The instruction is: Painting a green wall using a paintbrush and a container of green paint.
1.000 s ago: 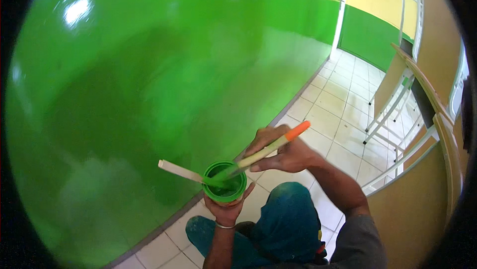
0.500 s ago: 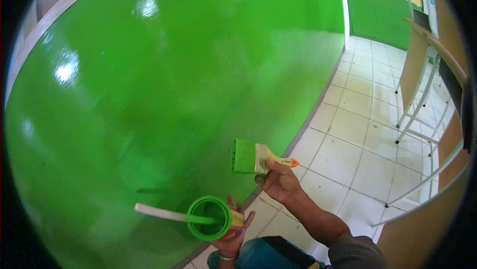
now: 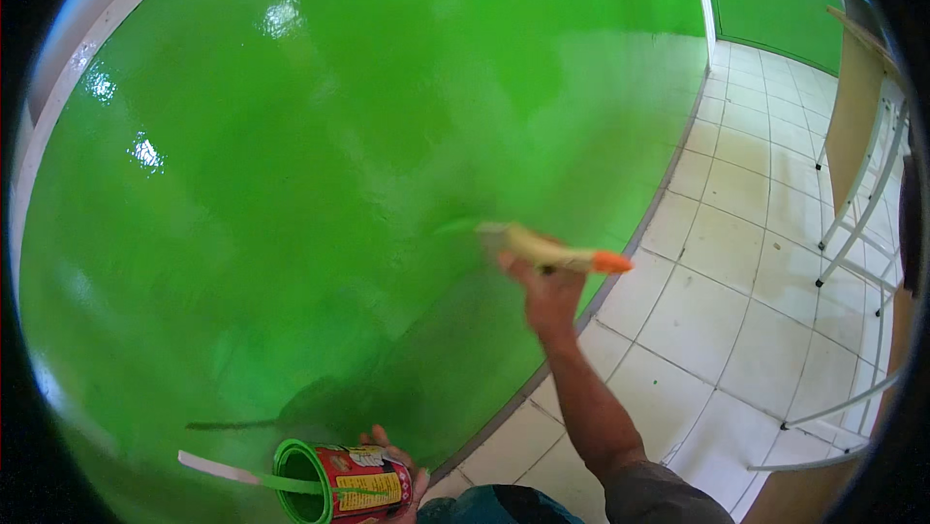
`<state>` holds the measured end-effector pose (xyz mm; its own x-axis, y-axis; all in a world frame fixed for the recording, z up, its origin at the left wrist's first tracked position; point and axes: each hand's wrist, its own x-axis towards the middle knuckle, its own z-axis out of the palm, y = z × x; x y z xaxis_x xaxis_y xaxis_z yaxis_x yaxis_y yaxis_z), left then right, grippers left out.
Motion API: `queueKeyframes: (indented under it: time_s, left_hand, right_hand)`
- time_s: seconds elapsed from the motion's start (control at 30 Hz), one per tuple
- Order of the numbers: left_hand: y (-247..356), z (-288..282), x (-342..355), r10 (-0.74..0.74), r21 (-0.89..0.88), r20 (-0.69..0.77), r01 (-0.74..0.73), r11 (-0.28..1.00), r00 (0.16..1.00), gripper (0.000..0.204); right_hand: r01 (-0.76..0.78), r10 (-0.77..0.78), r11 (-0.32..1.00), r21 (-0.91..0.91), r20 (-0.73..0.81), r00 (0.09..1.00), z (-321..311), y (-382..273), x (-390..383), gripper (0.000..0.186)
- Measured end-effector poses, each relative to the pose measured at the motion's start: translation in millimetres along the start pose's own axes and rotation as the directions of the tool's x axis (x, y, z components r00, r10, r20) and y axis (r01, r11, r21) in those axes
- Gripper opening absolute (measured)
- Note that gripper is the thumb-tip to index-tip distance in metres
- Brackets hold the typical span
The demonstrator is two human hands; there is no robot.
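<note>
My right hand [image 3: 550,282] is closed around the handle of a wide paintbrush [image 3: 542,245] with an orange handle tip. Its bristles, blurred and green, meet the glossy green wall [image 3: 320,185]. At the lower edge my left hand [image 3: 405,471] grips a red and yellow paint can [image 3: 360,480], tipped so its green-coated mouth points left. A flat white stirring stick [image 3: 215,466], green toward the can, pokes out of that mouth. The paint level inside is too dark to make out.
White floor tiles [image 3: 693,321] run along the wall's grey base strip [image 3: 620,267]. Chairs with white metal legs and wooden panels [image 3: 857,146] stand at the right. A second green wall [image 3: 775,6] rises at the far right.
The brush went from held off the wall, broad side showing, to against it, higher up and edge-on. My left hand and the can shifted down and left, and the can turned its side into view.
</note>
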<state>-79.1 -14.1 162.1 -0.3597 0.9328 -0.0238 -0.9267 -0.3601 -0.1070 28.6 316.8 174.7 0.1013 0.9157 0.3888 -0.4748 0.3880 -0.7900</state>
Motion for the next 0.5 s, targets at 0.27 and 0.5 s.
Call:
queueKeyframes:
  time_s: [0.27,0.5]
  left_hand:
    - [4.7,-18.6,-36.4,0.154,0.231,0.123,-0.179,0.956,0.98,0.066]
    - [34.6,-26.9,-67.1,0.148,0.338,0.281,-0.242,0.909,0.948,0.069]
  right_hand:
    - [0.474,-0.565,0.784,-0.401,-0.143,0.812,10.1,7.2,2.1,0.027]
    - [0.651,-0.635,0.755,0.071,0.322,0.702,51.1,-7.9,-109.0,0.021]
